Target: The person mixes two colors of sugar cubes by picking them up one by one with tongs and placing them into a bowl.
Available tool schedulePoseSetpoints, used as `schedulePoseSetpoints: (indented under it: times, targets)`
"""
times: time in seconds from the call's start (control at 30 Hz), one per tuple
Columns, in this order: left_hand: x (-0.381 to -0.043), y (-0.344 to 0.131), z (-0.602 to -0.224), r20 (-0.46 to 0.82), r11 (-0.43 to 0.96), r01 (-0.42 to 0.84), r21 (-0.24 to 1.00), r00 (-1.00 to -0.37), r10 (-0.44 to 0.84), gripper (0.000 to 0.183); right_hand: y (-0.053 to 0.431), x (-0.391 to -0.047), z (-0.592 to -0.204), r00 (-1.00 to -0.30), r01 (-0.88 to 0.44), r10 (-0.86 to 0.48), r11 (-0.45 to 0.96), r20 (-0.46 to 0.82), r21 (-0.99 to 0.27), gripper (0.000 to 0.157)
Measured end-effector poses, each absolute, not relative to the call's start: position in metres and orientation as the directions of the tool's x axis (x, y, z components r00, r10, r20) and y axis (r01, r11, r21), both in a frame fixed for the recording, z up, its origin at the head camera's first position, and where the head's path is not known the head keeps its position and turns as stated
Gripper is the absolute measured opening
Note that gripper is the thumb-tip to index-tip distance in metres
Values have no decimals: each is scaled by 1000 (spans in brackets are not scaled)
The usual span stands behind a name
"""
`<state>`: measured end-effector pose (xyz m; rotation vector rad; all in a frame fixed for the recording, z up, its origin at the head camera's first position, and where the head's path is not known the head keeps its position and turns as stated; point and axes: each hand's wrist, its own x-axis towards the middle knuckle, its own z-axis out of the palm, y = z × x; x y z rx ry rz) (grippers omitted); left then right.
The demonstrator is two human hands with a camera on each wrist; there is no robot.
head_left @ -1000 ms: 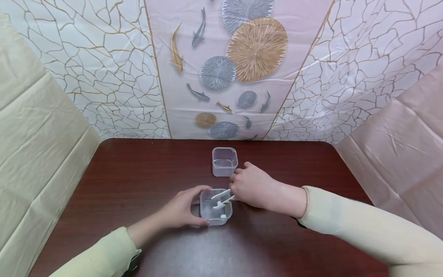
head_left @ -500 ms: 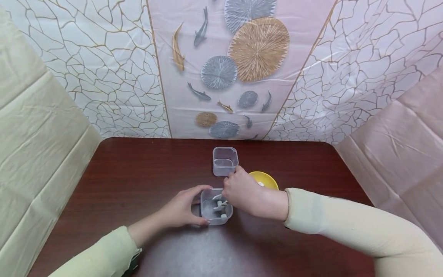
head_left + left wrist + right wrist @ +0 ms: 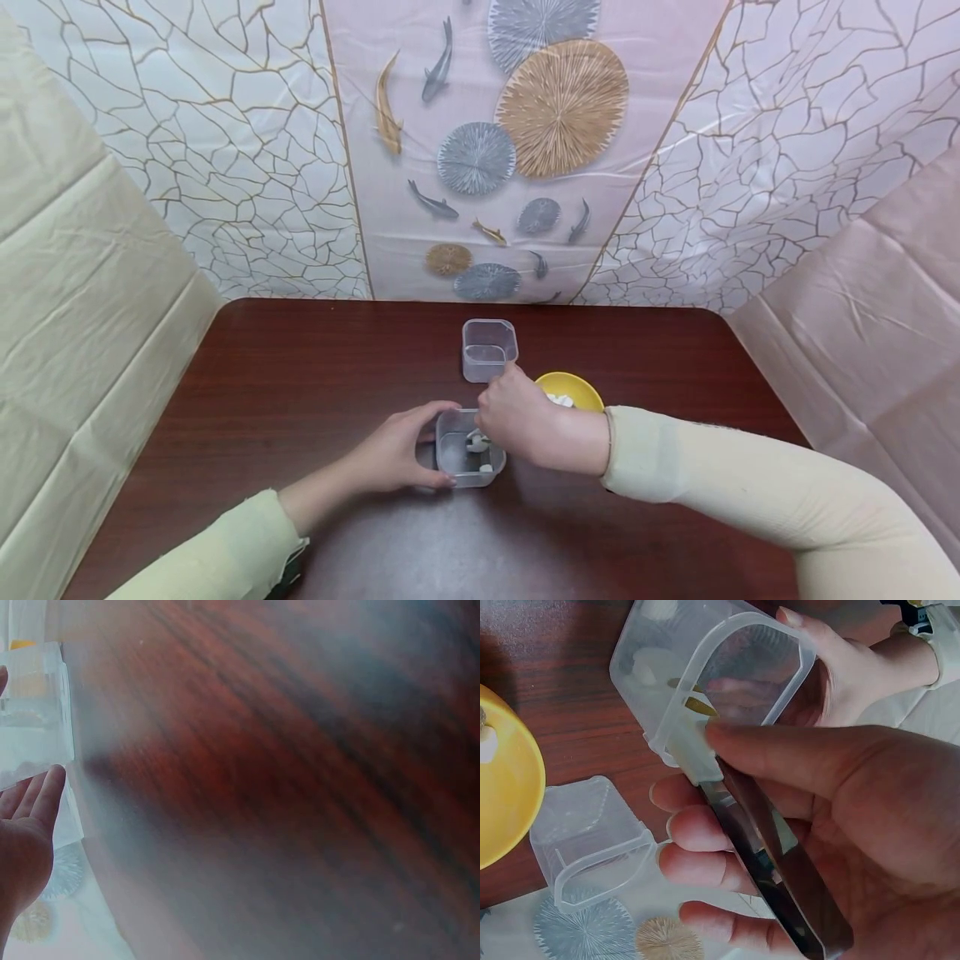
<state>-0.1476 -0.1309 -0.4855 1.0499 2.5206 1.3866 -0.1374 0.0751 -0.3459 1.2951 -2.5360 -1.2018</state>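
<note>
My left hand (image 3: 393,450) holds the near clear plastic box (image 3: 454,477) by its side, thumb at the front and fingers behind. In the right wrist view the box (image 3: 634,671) has pale lumps inside, blurred through the plastic. My right hand (image 3: 517,412) is at the box's right rim and pinches metal tongs (image 3: 769,851) with white tips between thumb and fingers. The tong tips reach down into the box, beside a white piece (image 3: 477,442); whether they grip it I cannot tell. Another small white piece (image 3: 486,468) lies near the box's front right corner.
A second clear box (image 3: 487,350) stands behind the near one. To the right is a yellow bowl (image 3: 581,387) holding white pieces (image 3: 560,400), partly hidden by my right hand. The dark wooden table (image 3: 337,358) ends at a patterned cloth (image 3: 285,208).
My right hand has moved left, closer over the box, uncovering the yellow bowl. The tong arms, apart before, have come closer together inside the box. My left hand has stayed put.
</note>
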Motion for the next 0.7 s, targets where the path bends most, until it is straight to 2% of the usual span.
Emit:
schedulePoseSetpoints:
  times: [0.23,0.7]
  targets:
    - [-147,-131,-483,229,397,527,751,-772,593,91,81,-138,-345,-599,-692,-751,313,-276,651,14]
    - [-145,-130,-479,200,422,506,752,-786,585,94,116,-148,-335,-439,-735,-895,308,-77,604,15]
